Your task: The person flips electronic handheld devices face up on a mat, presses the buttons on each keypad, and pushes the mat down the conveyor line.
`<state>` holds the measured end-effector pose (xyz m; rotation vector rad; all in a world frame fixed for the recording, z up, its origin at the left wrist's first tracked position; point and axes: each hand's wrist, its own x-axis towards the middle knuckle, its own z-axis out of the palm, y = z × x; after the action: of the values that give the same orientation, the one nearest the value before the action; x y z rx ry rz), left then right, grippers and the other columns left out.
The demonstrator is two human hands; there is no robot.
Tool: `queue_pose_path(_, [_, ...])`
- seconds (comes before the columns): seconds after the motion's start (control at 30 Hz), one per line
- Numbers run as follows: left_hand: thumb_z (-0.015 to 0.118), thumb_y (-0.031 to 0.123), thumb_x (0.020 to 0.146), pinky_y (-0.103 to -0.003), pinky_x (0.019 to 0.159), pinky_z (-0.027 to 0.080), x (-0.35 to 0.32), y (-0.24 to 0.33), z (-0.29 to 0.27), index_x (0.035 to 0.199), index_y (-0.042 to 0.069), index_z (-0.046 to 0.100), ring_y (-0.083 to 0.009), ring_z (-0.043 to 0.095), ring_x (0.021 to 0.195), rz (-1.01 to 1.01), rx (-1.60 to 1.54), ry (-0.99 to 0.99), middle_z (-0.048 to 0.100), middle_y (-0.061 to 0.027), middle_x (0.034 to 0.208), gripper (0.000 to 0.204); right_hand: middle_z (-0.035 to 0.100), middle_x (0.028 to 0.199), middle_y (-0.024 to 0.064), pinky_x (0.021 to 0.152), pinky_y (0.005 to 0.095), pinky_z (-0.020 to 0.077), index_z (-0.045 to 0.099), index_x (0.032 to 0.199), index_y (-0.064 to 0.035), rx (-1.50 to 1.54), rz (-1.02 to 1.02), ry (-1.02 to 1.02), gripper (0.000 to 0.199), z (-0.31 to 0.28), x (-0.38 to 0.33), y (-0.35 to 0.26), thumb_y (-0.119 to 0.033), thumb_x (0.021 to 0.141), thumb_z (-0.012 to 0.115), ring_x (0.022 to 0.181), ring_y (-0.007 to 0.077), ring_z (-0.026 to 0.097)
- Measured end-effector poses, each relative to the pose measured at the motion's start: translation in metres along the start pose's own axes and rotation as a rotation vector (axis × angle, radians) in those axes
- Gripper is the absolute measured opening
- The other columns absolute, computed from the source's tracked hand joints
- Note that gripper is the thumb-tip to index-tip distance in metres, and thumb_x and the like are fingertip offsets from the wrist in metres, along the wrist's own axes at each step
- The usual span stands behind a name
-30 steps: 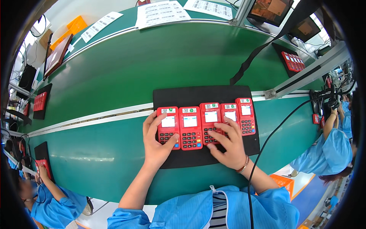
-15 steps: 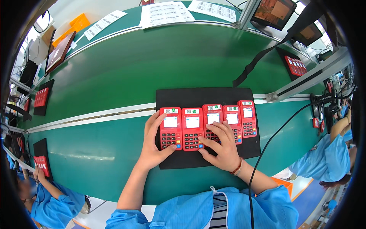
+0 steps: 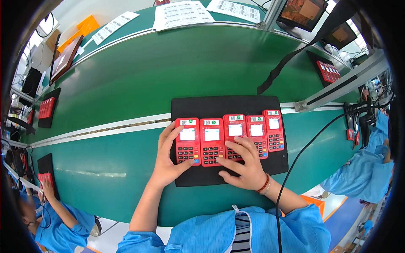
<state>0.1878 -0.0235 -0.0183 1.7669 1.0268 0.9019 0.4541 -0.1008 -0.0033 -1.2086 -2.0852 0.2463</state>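
Several red handheld payment terminals stand side by side on a black mat point(image 3: 228, 180), screens lit, keypads towards me. My left hand point(image 3: 165, 162) grips the leftmost payment terminal point(image 3: 187, 134), fingers along its left edge and thumb on the lower right keys. Over the second payment terminal point(image 3: 211, 134) and the middle payment terminal point(image 3: 234, 128), my right hand point(image 3: 249, 168) is spread. One of its fingertips is at the second terminal's keys; other fingers cover part of the middle keypad. Further right are a fourth payment terminal point(image 3: 256, 130) and a fifth payment terminal point(image 3: 274, 123), set slightly farther away.
A black cable point(image 3: 301, 150) runs past my right arm. A black strap point(image 3: 276, 74) hangs above the green table point(image 3: 126, 84). Printed sheets point(image 3: 183, 16) lie at the back. Co-workers in blue sit left and right; more terminals point(image 3: 46, 108) rest on mats at the sides.
My right hand's fingers have shifted slightly left and down, from the second terminal's right-hand keys towards its lower middle keys. The left hand stays put. The co-worker at left has reached over a terminal.
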Motion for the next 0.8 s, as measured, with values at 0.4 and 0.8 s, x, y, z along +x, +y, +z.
queue_pose_path(0.4, [0.081,0.001,0.069,-0.047,0.124,0.029,0.0,0.001,0.001,0.147,0.014,0.053,-0.0336,0.031,0.152,-0.014,-0.02,-0.008,0.031,-0.0167,0.161,0.084,0.059,0.136,0.0114,0.109,0.0608,0.0431,0.076,0.103,-0.016,0.003,-0.015,-0.102,0.029,0.003,0.003,0.002,-0.018,0.075,0.085,0.136,0.0392,0.048])
queue_pose_path(0.8, [0.075,-0.003,0.079,-0.045,0.12,0.036,0.0,0.001,0.016,0.137,0.01,0.06,-0.0318,0.04,0.147,-0.018,0.043,0.132,0.04,-0.0167,0.155,0.061,0.047,0.151,0.0181,0.112,0.0575,0.0421,0.066,0.132,-0.0144,-0.102,0.056,-0.161,0.057,0.004,0.005,-0.004,-0.022,0.078,0.083,0.139,0.0409,0.045])
